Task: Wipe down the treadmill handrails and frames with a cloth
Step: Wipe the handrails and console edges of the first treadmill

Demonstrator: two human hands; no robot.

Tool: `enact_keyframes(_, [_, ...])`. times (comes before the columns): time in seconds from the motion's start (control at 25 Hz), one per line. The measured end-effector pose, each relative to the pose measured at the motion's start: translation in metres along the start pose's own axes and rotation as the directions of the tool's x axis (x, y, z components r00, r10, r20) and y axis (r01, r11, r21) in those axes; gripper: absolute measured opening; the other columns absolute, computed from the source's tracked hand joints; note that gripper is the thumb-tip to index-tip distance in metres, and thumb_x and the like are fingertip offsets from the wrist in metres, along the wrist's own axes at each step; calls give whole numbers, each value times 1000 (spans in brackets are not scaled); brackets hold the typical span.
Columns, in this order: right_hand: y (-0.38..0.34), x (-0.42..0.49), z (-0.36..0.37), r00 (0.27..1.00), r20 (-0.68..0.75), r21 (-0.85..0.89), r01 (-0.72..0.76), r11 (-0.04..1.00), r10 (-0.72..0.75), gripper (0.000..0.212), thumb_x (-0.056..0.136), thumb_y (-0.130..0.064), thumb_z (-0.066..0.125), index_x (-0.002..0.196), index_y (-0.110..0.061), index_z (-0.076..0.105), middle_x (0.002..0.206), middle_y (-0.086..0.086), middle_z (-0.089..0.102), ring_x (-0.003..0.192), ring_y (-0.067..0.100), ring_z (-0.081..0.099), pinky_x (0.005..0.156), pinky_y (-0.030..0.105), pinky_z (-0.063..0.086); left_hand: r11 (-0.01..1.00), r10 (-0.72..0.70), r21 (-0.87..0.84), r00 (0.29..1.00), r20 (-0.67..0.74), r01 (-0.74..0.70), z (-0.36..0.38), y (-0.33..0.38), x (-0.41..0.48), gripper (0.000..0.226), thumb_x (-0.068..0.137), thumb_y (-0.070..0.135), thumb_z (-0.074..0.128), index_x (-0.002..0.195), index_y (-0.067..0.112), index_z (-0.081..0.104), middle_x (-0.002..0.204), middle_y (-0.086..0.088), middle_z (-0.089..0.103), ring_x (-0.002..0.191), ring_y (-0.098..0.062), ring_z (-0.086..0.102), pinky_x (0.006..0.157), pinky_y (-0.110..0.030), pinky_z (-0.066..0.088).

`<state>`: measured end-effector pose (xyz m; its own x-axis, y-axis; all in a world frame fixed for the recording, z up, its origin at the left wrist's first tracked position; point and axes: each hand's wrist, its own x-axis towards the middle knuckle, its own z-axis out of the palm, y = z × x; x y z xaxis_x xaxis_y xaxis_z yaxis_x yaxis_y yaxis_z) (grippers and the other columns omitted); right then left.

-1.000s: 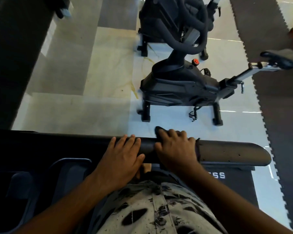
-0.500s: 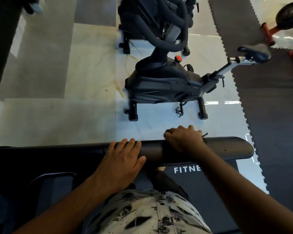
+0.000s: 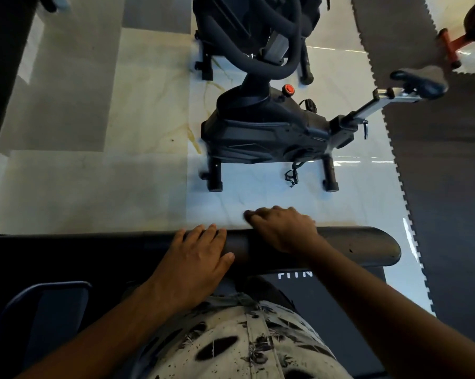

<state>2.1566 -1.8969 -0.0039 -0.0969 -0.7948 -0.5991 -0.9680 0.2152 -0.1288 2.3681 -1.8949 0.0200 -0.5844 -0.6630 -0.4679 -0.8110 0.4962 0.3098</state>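
The treadmill's black padded handrail (image 3: 362, 244) runs across the lower middle of the head view and ends at the right. My right hand (image 3: 282, 228) curls over the rail's top and far side. A dark cloth was under it in the earlier frames; now only a dark edge shows at the fingertips (image 3: 247, 214). My left hand (image 3: 198, 255) rests flat on the rail just left of it, fingers laid over the top, holding nothing. The treadmill deck (image 3: 326, 299) with white lettering lies below the rail.
A black exercise bike (image 3: 258, 138) stands on the pale tiled floor beyond the rail, with a second one behind it. Dark foam mats (image 3: 436, 187) cover the floor at right. The treadmill console tray (image 3: 47, 310) is at lower left.
My right hand has slid a little toward the rail's free end and rolled from the top onto the far side. The left hand has stayed in place.
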Motion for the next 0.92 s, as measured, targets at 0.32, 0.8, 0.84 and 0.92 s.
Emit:
enact_keyframes(0.32, [44,-19,-6,954,-101,5,-283,959,282,57,93,-54,20,138,-30,45,134,8,53,116,35,48,92,52,37,1000,22,-18,999,49,-22,3,24,13,94,76,63,-11,155,22,17,162,0,20,149,-19,15,120,-43,10])
enact_keyframes(0.8, [56,-72,18,949,-301,-52,-116,992,95,63,87,-55,26,145,-36,40,139,-1,50,120,29,48,92,47,37,993,114,-25,987,116,-112,5,60,28,92,74,64,-14,156,25,2,165,4,3,151,-13,-1,121,-40,2])
enact_keyframes(0.84, [75,-67,10,947,-292,-27,-145,989,131,64,86,-56,24,145,-38,40,137,-2,51,118,28,49,92,47,38,992,124,-22,985,124,-122,4,62,30,87,79,65,-11,156,25,1,165,4,1,151,-13,-1,121,-40,1])
enact_keyframes(0.92, [101,-58,-5,849,-259,115,-447,887,461,59,89,-55,24,141,-34,44,135,2,52,118,31,47,94,48,37,991,137,-20,978,157,-136,2,66,31,70,96,60,5,156,24,0,165,4,-1,151,-13,-3,121,-40,0])
